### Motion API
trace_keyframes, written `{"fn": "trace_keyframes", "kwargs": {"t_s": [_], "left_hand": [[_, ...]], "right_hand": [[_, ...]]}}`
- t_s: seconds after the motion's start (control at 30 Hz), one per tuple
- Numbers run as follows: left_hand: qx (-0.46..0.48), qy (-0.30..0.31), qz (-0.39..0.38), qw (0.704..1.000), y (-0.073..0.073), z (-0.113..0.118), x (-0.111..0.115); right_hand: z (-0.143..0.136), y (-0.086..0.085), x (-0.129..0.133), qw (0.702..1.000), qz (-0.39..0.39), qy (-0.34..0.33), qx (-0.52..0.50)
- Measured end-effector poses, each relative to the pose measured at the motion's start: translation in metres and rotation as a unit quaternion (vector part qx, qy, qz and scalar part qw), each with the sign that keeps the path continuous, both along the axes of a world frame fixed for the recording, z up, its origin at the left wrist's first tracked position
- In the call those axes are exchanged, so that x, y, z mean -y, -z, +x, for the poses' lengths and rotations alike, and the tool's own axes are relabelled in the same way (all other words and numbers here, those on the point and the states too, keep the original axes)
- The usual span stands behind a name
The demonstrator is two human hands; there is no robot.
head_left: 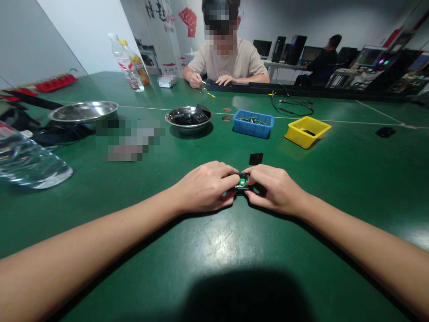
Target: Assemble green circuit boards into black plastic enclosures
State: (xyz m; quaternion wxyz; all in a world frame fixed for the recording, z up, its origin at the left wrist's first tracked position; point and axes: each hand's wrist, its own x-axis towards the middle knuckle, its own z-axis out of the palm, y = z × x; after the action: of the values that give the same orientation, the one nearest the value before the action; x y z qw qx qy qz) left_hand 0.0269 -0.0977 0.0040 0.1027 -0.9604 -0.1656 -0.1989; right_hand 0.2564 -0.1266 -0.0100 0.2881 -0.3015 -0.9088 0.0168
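Note:
Between my two hands, low over the green table [214, 241], is a small black plastic case with a green circuit board [241, 182] in it. My left hand [211, 185] grips its left side, with the thumb and fingers closed around the edge. On the right side, my right hand [276, 188] holds the same case, its fingertips pressing at the board's edge. Fingers hide much of the case. Just beyond my right hand lies a flat black plastic piece [256, 158].
Beyond my hands stand a steel bowl of black parts [189, 127], a blue bin [253, 129] with circuit boards and a yellow bin [303, 139]. At left are a large clear bottle [36, 165] and a steel dish [83, 112]. A person [228, 62] works across the table.

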Motion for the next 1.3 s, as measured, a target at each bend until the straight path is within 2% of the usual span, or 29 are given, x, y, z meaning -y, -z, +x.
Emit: {"fn": "trace_keyframes", "kwargs": {"t_s": [0.1,0.23,0.4,0.63,0.9,1.13,1.3], "left_hand": [[-0.013,0.009,0.049,0.999,0.000,0.000,-0.001],[-0.045,0.016,0.116,0.992,-0.002,0.001,-0.001],[-0.062,0.027,0.154,0.986,-0.006,0.001,0.003],[-0.112,0.006,0.136,0.984,-0.005,0.002,0.008],[-0.123,-0.010,0.119,0.985,-0.002,0.003,0.012],[-0.091,-0.017,0.088,0.992,-0.001,0.002,0.008],[-0.055,-0.023,0.078,0.995,0.000,0.002,0.004]], "right_hand": [[0.000,-0.001,0.000,1.000,0.019,-0.001,0.011],[-0.002,-0.002,0.000,0.994,0.101,-0.006,0.032],[-0.003,-0.004,0.001,0.984,0.163,-0.006,0.070],[-0.004,-0.004,0.002,0.980,0.183,-0.007,0.083],[-0.007,-0.003,0.006,0.984,0.161,0.018,0.080],[-0.006,-0.004,0.005,0.979,0.183,0.029,0.081],[-0.005,-0.003,0.002,0.983,0.169,0.028,0.062]]}}
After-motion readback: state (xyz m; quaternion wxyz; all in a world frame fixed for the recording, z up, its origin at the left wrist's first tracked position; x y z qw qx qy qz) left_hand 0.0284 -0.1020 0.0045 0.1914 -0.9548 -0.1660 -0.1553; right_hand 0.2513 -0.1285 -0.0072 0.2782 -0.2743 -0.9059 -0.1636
